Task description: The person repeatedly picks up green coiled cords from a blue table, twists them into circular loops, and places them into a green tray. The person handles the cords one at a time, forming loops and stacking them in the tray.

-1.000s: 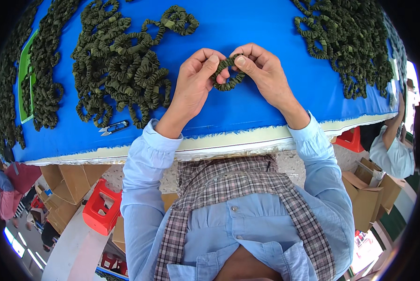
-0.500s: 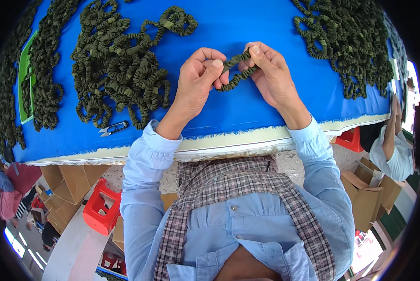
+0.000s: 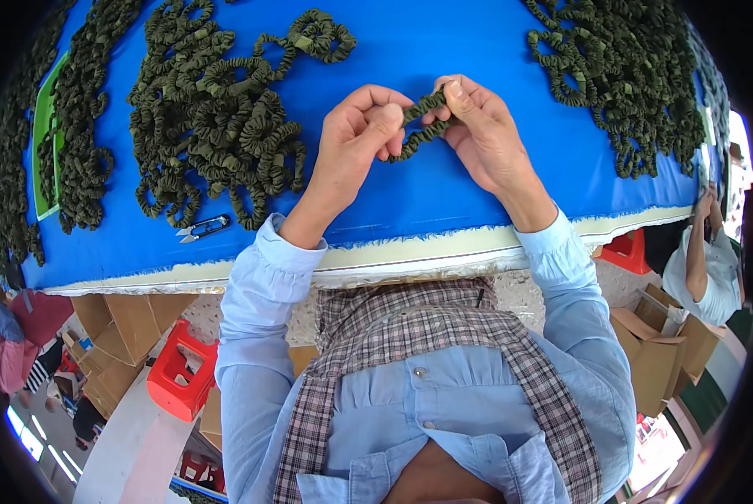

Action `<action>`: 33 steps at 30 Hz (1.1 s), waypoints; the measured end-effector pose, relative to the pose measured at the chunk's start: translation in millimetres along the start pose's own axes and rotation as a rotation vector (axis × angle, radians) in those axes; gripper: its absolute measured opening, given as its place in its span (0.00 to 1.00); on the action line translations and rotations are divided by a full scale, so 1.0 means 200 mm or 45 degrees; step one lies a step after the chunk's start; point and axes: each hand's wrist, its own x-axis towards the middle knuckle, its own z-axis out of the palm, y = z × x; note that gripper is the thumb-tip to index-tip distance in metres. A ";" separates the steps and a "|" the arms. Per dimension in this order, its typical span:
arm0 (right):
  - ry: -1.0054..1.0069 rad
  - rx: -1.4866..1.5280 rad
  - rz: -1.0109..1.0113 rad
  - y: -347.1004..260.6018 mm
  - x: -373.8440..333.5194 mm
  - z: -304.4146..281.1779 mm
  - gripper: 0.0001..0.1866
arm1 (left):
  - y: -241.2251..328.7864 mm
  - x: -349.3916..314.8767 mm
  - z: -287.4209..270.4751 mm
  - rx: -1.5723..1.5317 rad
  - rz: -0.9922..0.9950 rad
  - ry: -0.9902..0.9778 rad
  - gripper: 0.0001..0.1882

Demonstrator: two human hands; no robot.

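Between my two hands, above the blue-covered table (image 3: 376, 189), is a dark green scrunchie (image 3: 416, 144). My left hand (image 3: 358, 134) pinches its left side between thumb and fingers. At its upper right, my right hand (image 3: 481, 124) grips it with the thumb on top. The ring hangs as a loop, with its lower strand showing between the hands. A heap of matching scrunchies (image 3: 217, 118) lies to the left of my left hand, some of them overlapping. Beside the heap's near edge rests a pair of thread snips (image 3: 203, 228).
More scrunchies (image 3: 624, 84) are piled at the right, others (image 3: 85, 118) at the far left around a green tray (image 3: 44, 143). A red stool (image 3: 183, 370) and cardboard boxes (image 3: 655, 349) stand below the table edge. Another person (image 3: 702, 260) is at the right.
My hands stay nearly in place, with the scrunchie's upper strand bunched a little shorter between them. At the right, the other person's arms have shifted slightly.
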 end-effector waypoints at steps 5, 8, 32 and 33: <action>-0.087 -0.114 0.001 0.02 -0.01 0.02 0.13 | -0.02 0.00 -0.01 0.062 -0.025 -0.004 0.08; -0.113 -0.247 -0.044 0.01 -0.01 0.01 0.12 | -0.02 0.00 0.02 0.056 0.083 0.045 0.06; -0.071 -0.045 -0.015 -0.08 -0.02 -0.03 0.15 | -0.03 0.00 -0.09 -0.805 -0.158 -0.103 0.06; -0.061 -0.083 -0.020 -0.07 -0.02 -0.02 0.15 | -0.01 0.00 -0.07 -0.717 -0.166 -0.040 0.06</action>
